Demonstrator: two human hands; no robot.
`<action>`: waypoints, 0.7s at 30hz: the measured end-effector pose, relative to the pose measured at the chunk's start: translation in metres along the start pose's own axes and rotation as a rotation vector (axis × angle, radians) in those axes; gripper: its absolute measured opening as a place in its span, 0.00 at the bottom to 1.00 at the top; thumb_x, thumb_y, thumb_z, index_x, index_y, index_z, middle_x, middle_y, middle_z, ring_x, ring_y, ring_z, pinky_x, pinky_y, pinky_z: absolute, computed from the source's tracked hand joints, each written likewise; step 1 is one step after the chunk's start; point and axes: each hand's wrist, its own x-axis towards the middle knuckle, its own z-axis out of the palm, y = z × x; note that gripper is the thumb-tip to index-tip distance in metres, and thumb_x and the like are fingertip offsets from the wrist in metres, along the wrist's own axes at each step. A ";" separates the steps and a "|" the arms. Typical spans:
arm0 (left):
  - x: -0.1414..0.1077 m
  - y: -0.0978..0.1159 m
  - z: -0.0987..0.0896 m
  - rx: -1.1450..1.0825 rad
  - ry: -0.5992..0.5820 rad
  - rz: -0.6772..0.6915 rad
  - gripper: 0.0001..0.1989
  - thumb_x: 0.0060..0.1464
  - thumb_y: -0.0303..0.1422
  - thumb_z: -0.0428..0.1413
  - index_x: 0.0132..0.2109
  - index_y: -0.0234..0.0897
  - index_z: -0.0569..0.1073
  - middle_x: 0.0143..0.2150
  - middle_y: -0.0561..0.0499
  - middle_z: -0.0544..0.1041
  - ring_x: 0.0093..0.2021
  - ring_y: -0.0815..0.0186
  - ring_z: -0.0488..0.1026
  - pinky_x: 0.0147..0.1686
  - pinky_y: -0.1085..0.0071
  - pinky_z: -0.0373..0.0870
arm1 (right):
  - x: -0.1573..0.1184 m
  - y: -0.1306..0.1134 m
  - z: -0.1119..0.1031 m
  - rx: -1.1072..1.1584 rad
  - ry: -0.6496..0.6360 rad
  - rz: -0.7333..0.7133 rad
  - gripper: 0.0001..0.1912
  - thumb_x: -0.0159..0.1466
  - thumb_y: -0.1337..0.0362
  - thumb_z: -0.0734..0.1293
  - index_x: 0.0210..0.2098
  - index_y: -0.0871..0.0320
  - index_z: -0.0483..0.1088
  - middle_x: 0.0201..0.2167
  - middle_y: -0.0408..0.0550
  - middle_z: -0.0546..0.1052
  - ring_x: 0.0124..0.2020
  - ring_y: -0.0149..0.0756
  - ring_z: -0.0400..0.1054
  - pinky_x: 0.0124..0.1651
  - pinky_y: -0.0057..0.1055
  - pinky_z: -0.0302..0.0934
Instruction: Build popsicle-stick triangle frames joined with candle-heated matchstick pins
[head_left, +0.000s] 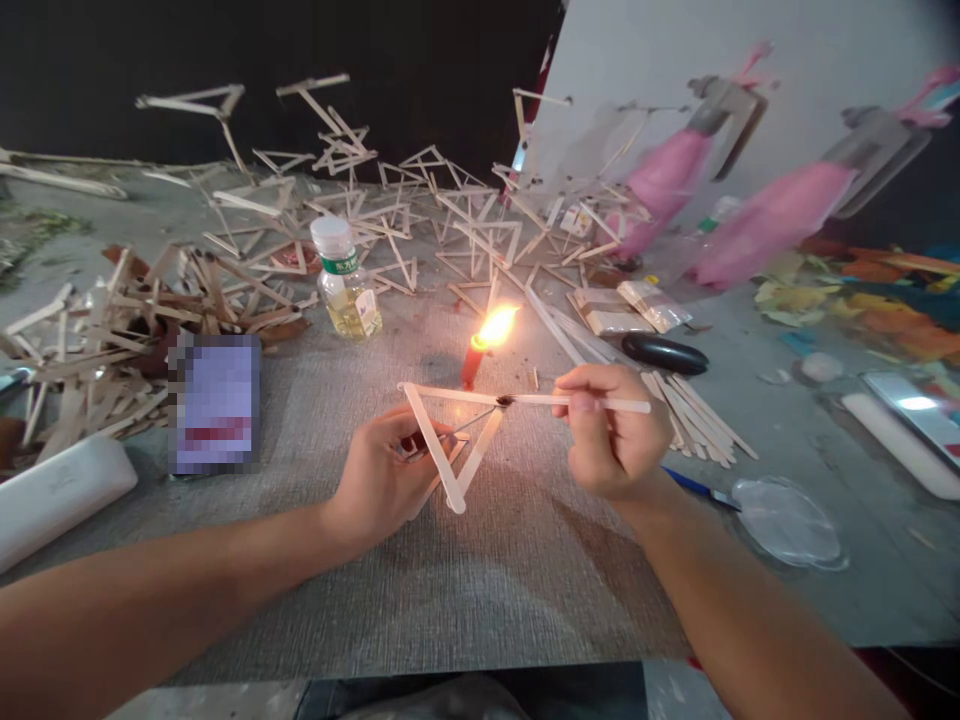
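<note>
Thumb and forefinger of the right hand [619, 430] pinched a flat stick [532, 400]. The left hand [386, 472], fingers curled, gripped a thin tool [478, 418], its tip at the dark joint [505, 402] between stick and triangular frame [433, 435]. A lit red candle [472, 362] stood just beyond.

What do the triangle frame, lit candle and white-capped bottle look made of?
Triangle frame: likely bare wood, matte; pale, with rounded ends. Candle: probably red wax, glowing beneath its flame; sheen unclear. Bottle: glossy clear plastic or glass; yellowish liquid shows through.
</note>
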 end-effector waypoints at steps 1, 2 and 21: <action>0.000 0.000 0.000 -0.007 0.006 0.001 0.06 0.55 0.33 0.66 0.31 0.37 0.80 0.25 0.52 0.75 0.22 0.72 0.65 0.17 0.75 0.62 | 0.000 0.000 0.000 -0.018 0.000 -0.014 0.10 0.70 0.66 0.62 0.48 0.53 0.73 0.27 0.42 0.74 0.24 0.32 0.69 0.28 0.35 0.64; 0.000 0.000 0.000 -0.011 0.007 -0.001 0.06 0.55 0.33 0.65 0.31 0.37 0.80 0.24 0.53 0.74 0.21 0.72 0.65 0.17 0.75 0.61 | 0.001 0.000 0.000 -0.033 0.001 -0.026 0.10 0.70 0.67 0.62 0.47 0.53 0.73 0.28 0.42 0.75 0.25 0.33 0.71 0.29 0.35 0.65; 0.002 -0.002 -0.001 -0.007 0.028 0.023 0.03 0.53 0.29 0.67 0.32 0.38 0.81 0.24 0.53 0.73 0.21 0.73 0.65 0.17 0.77 0.62 | 0.014 -0.006 -0.008 -0.281 -0.015 -0.116 0.06 0.65 0.68 0.62 0.35 0.51 0.68 0.23 0.42 0.74 0.23 0.33 0.68 0.26 0.34 0.61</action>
